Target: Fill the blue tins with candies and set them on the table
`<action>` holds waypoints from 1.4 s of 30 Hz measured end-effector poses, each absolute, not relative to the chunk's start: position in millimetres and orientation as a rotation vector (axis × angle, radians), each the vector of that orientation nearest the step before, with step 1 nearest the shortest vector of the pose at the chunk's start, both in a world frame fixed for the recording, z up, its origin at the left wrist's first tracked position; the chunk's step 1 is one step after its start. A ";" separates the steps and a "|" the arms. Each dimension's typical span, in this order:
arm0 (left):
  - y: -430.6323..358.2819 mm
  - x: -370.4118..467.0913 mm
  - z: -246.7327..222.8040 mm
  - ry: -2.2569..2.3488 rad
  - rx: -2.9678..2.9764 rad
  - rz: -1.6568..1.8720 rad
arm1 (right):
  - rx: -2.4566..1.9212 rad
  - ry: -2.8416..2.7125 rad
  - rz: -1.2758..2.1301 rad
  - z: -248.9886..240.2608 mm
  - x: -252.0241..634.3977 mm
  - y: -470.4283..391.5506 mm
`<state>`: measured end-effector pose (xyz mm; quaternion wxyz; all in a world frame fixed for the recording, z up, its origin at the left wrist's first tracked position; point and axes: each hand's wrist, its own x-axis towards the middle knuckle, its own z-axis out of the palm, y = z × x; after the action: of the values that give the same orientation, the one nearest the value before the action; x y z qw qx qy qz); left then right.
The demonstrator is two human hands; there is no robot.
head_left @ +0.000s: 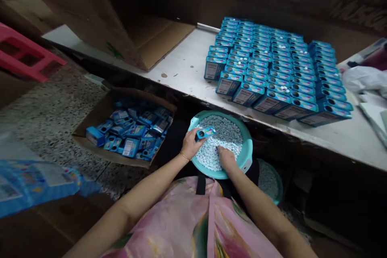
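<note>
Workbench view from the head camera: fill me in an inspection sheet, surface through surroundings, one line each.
Surface: white tabletop, with worn, chipped patches.
Things: left hand holds a small blue printed box over a round turquoise basin of small white pellets; right hand has its fingertips in the pellets. Similar blue boxes stand in rows on the tabletop.
Clutter: a few pellets lie on top of the rows; more boxes lie jumbled in an open brown cardboard carton.
Grips: left closed on its box; right unclear.
Cables: nothing seen.
Surroundings: speckled floor, red plastic frame-like object, second pellet-filled turquoise basin.
</note>
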<state>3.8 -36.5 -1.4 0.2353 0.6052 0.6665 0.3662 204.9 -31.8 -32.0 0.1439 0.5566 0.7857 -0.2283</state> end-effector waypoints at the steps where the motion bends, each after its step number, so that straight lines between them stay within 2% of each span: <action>1: -37.7 2.0 -3.7 1.852 1.625 1.005 | 1.617 2.265 -0.669 -37.2 200.5 -34.3; 3: -38.0 -2.6 -7.1 1.883 1.565 1.002 | 1.675 2.244 -0.778 -42.3 200.3 -33.6; 8: -28.7 -14.8 -5.1 1.858 1.482 1.048 | 1.834 2.090 -1.462 -42.2 220.1 -21.2; 10: -23.7 -18.5 -1.0 1.848 1.460 1.082 | 1.862 2.019 -1.570 -34.8 227.5 -17.9; 18: -15.0 -15.4 2.0 1.876 1.637 1.063 | 1.823 1.975 -1.935 54.5 256.2 -3.0; 21: -17.1 -6.4 -1.1 1.768 1.784 1.010 | 1.743 2.193 -1.738 85.5 251.9 5.1; 24: -20.1 2.0 -3.4 1.658 1.907 0.957 | 1.665 2.379 -1.295 109.3 237.7 11.2; 27: -22.1 6.6 -6.4 1.622 1.973 0.934 | 1.589 2.372 -0.847 131.6 219.7 12.5; 30: -22.4 8.3 -10.3 1.631 1.992 0.921 | 1.508 2.263 -0.555 150.5 201.3 9.8; 38: -20.0 7.6 -15.5 1.614 1.992 0.960 | 1.450 2.306 -0.388 166.5 198.8 -0.5; 42: -22.3 -3.8 -12.5 1.687 1.862 1.052 | 1.592 2.306 -0.397 140.8 233.2 0.2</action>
<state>-3.8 -22.3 -12.5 0.2074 0.6688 0.6058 0.3779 233.2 0.2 140.8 0.1550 0.5557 0.8049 -0.1386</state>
